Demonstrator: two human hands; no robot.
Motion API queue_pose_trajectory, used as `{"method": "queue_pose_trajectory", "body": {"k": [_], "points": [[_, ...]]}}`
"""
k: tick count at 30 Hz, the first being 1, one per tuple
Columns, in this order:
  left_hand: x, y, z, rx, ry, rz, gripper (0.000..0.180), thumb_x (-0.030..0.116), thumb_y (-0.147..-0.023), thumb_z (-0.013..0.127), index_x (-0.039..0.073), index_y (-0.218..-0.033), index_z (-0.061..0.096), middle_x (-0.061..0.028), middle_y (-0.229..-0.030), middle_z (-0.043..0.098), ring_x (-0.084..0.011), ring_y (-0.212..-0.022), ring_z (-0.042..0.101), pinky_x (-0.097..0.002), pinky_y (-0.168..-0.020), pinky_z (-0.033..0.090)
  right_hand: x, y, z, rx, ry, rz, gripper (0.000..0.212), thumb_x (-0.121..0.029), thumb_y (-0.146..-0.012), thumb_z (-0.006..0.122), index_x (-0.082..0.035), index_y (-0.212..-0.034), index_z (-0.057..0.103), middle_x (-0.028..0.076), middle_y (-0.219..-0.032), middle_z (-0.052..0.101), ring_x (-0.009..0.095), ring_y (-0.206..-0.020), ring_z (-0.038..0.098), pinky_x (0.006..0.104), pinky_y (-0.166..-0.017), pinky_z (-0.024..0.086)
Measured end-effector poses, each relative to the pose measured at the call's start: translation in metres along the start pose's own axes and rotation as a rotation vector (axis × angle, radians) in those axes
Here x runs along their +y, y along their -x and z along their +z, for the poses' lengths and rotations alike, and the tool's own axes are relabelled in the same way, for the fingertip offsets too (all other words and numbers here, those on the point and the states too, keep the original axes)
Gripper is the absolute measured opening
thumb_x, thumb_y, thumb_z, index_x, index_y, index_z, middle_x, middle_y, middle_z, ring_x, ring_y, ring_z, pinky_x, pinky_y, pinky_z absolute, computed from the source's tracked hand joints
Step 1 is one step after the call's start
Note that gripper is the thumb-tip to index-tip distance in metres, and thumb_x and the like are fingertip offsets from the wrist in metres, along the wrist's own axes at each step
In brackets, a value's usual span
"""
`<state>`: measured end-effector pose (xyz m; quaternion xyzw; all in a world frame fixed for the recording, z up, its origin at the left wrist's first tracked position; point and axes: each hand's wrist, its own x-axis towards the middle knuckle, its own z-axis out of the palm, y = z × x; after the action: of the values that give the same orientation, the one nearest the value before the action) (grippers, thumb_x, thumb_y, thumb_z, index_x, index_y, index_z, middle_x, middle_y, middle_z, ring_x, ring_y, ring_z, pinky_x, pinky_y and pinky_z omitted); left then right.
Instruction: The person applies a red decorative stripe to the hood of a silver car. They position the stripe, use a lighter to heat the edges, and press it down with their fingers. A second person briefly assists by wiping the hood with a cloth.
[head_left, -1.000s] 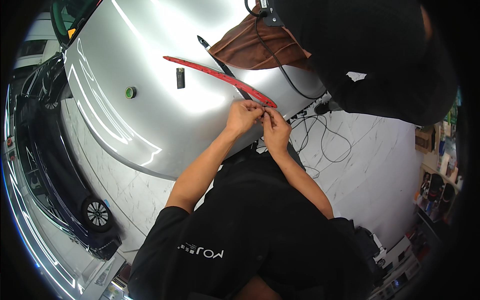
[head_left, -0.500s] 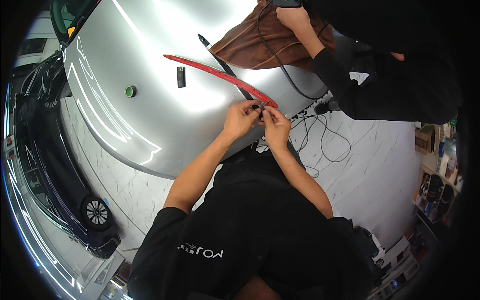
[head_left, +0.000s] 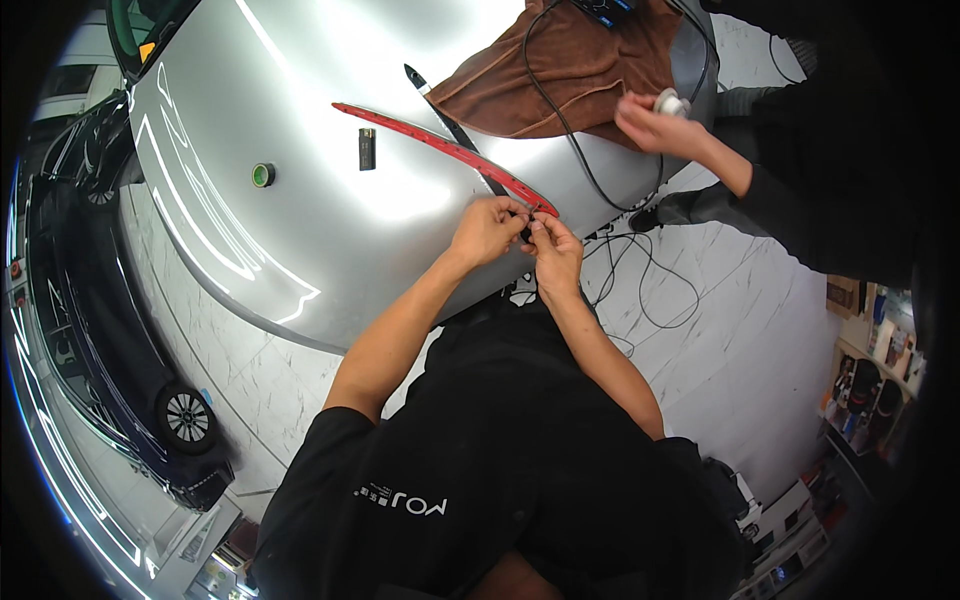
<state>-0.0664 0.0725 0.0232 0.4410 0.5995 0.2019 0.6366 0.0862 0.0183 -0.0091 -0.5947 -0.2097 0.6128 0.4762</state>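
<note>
Both my hands meet at the near end of a long red strip (head_left: 450, 150) on a silver car panel. My left hand (head_left: 487, 232) is closed in a pinch, its fingertips against a small dark piece (head_left: 527, 231) at the strip's end. From the other side, the thumb and fingers of my right hand (head_left: 558, 256) pinch that same piece. My fingers cover most of it, so its kind is unclear. A glossy black strip (head_left: 455, 132) lies crosswise under the red one, its pointed end sticking out beyond.
Left of the strips, a dark lighter (head_left: 367, 150) and a small green-and-black round thing (head_left: 263, 175) rest on the silver panel (head_left: 330, 230). A brown cloth (head_left: 510, 85) drapes its far right, crossed by a black cable (head_left: 545, 95). A co-worker's hand (head_left: 660, 130) holds something white.
The co-worker's hand has left the dark device on the cloth, moved down and right, and now holds a white thing. My hands keep their pinch with barely any movement.
</note>
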Motion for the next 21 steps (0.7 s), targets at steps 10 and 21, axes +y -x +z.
{"method": "queue_pose_trajectory", "body": {"k": [10, 21], "points": [[-0.003, -0.001, 0.006, 0.099, -0.324, 0.227, 0.022, 0.02, -0.099, 0.073, -0.001, -0.1, 0.072, -0.0153, -0.072, 0.071, -0.0277, -0.065, 0.069, -0.0433, -0.065, 0.054, 0.009, -0.006, 0.001, 0.04, 0.08, -0.088, 0.02, -0.009, -0.111, 0.068, 0.006, -0.123, 0.073, 0.007, -0.1, 0.075, 0.011, -0.077, 0.069, 0.0277, -0.07, 0.061], [0.004, -0.001, 0.001, -0.069, 0.05, -0.029, 0.02, 0.018, -0.109, 0.061, 0.001, -0.106, 0.07, -0.0004, -0.076, 0.065, -0.0087, -0.06, 0.058, -0.027, -0.055, 0.047, 0.003, 0.0, 0.009, 0.1, 0.318, -0.248, 0.02, -0.013, -0.111, 0.068, 0.005, -0.12, 0.071, 0.011, -0.094, 0.078, 0.017, -0.077, 0.076, 0.032, -0.071, 0.06]]}}
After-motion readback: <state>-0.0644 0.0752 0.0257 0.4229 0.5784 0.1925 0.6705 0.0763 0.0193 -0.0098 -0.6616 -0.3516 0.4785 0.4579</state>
